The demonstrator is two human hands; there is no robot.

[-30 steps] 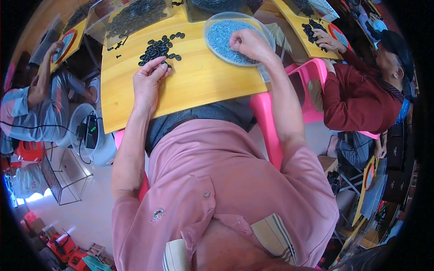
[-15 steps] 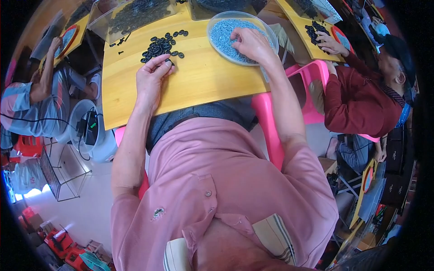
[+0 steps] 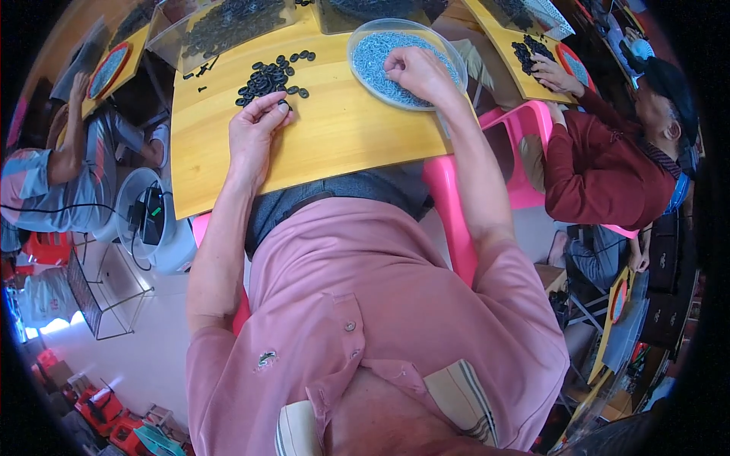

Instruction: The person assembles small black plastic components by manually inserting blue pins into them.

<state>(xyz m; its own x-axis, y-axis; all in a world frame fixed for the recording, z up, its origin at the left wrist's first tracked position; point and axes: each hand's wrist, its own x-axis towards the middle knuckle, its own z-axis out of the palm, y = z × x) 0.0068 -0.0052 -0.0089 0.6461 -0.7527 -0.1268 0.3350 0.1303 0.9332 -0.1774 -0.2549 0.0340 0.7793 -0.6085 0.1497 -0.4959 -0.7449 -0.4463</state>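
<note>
My left hand (image 3: 255,137) rests over the yellow table, thumb and fingers pinched on a small black oval piece (image 3: 284,104). Just beyond it lies a loose heap of similar black oval pieces (image 3: 268,77), a few of them spread toward the right. My right hand (image 3: 420,74) is over a round clear tray (image 3: 462,67) filled with tiny silvery-blue metal pieces (image 3: 370,55), which look like screws or pins. Its thumb and fingertips are drawn together at the surface of the pile. Whatever they hold is too small to make out.
Clear bins of black parts (image 3: 236,29) stand along the far side of the yellow table (image 3: 334,144). A few dark stick-like parts (image 3: 201,70) lie at its left. People work at tables on both sides. A pink chair (image 3: 452,197) is by my right arm.
My right hand has shifted slightly left in the tray, and its fingertips have closed together. My left hand stays in place with the black piece. The left co-worker's hand has moved.
</note>
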